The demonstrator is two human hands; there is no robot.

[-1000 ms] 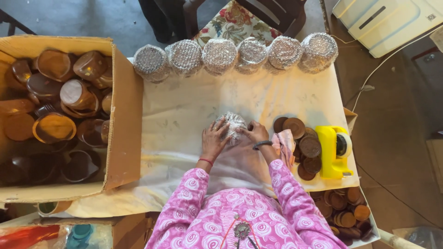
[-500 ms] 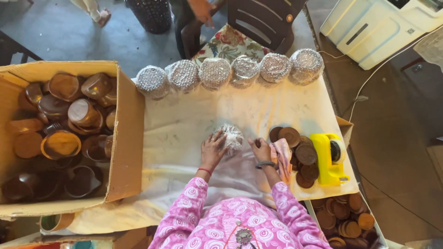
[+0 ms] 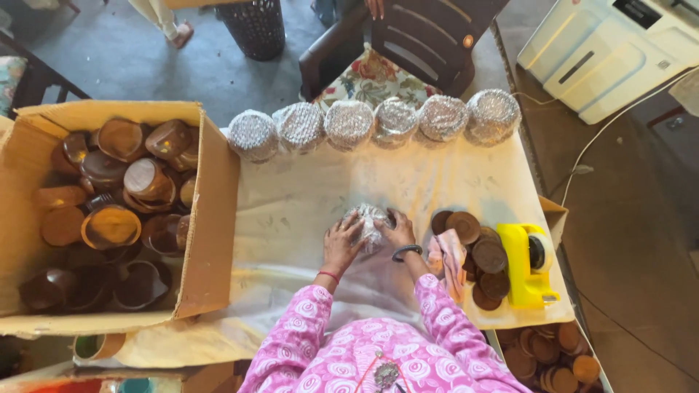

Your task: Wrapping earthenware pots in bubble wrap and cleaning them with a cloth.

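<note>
- Both hands, left hand (image 3: 341, 244) and right hand (image 3: 400, 231), clasp a half-wrapped bundle (image 3: 369, 223) mid-worktop (image 3: 306, 196).
- Loose wrap may slip open if either grip eases.
- Brown lids (image 3: 480, 251) beside the right wrist risk being knocked.
- Wrapped bundles (image 3: 373, 124) line the far edge.

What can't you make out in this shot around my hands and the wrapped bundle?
Head view only:
- Wrapped bundle: its contents, hidden by the wrap and by the left hand and right hand.
- Cardboard box: lower cups lost in shadow.
- Brown lids bottom right: cut off by the frame edge.
</note>
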